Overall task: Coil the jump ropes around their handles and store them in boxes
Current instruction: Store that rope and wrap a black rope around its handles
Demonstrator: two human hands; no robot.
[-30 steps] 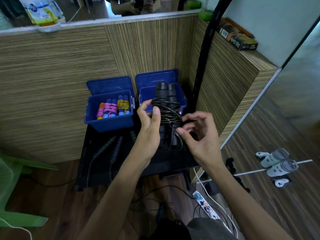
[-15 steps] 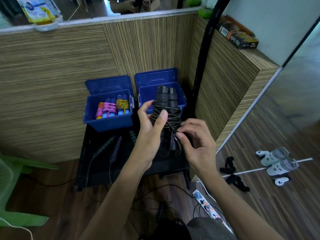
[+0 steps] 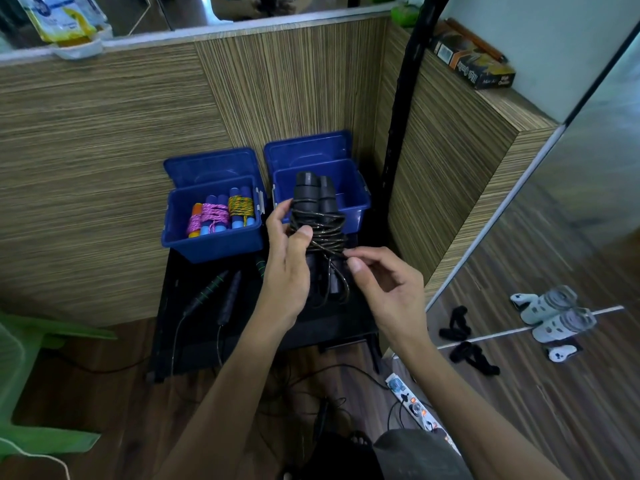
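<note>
**Item: black jump rope, coil unsecured**

Your left hand point(image 3: 289, 261) gripped the black jump rope point(image 3: 317, 216) handles above the right blue box point(image 3: 356, 202); your right hand point(image 3: 384, 285) pinched the cord's loose end. Risk: wraps were loose, so releasing early would likely unravel them.

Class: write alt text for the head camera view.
A left hand holds a black jump rope while the right hand pinches its cord, before two open blue boxes; the left one holds coiled colourful ropes.
</note>
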